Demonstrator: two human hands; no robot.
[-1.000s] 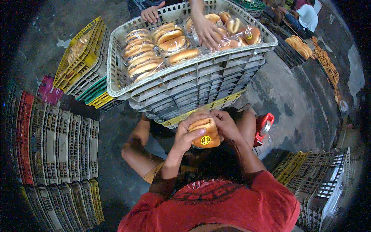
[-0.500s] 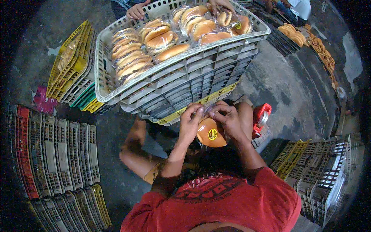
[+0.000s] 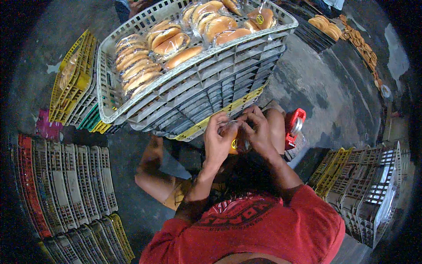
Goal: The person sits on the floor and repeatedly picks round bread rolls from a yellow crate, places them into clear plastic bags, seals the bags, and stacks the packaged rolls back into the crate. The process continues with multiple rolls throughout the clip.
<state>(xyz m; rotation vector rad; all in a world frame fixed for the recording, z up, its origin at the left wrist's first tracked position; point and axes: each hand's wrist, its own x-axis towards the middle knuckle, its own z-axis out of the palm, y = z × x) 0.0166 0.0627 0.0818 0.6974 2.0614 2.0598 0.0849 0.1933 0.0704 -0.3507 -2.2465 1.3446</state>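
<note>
Between my knees, a bun in a clear plastic bag (image 3: 234, 145) hangs from my fingers, with a round yellow sticker on its side. My left hand (image 3: 217, 140) is closed in a pinch on the bag's gathered neck. Beside it, my right hand (image 3: 258, 134) pinches the same neck, thumb against fingers. My hands hide much of the bun. To the right of my right knee stands a red tape dispenser (image 3: 294, 128) with a silvery roll. Ahead, a grey crate (image 3: 206, 70) on top of a stack holds several bagged, filled buns (image 3: 170, 43).
Yellow, grey and green crates (image 3: 72, 79) are stacked at the far left. More crate stacks stand at the near left (image 3: 66, 180) and right (image 3: 358, 189). Unwrapped buns (image 3: 362, 48) lie in a long row at the far right. Another person's arm (image 3: 136, 6) shows beyond the crate.
My hands have drawn together and turned the bag, so less of the bun shows. The other person's hands have left the crate. The whole view has shifted slightly.
</note>
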